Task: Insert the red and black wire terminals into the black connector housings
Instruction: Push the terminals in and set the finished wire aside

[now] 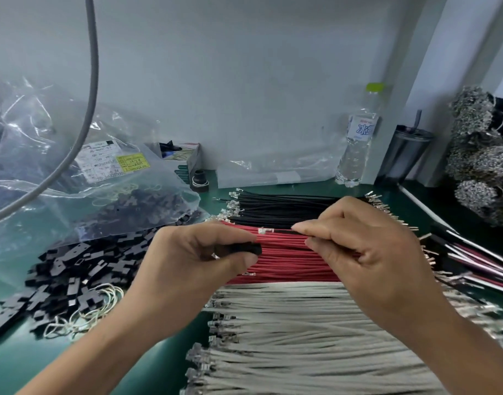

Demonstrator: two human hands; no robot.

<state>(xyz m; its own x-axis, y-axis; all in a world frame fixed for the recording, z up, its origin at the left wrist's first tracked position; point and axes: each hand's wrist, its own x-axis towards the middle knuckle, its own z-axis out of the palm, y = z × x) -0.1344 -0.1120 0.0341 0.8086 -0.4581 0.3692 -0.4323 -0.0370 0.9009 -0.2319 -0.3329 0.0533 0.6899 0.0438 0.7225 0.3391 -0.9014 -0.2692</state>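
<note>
My left hand [199, 252] pinches a black connector housing [241, 249] between thumb and fingers, above the row of red wires [287, 252]. My right hand [367, 246] pinches a black wire [284, 231] whose metal terminal [266, 230] points left, a little above and to the right of the housing, apart from it. Behind lies a row of black wires [278, 208] with metal terminals at both ends. A pile of loose black housings [73, 272] lies on the green mat at the left.
A wide row of white wires [301, 332] fills the near mat. A clear bag of housings [59, 166] sits at the left, with loose rubber bands [82, 312] below it. A water bottle [358, 138], a dark cup [407, 152] and bundled wires [484, 155] stand at the right.
</note>
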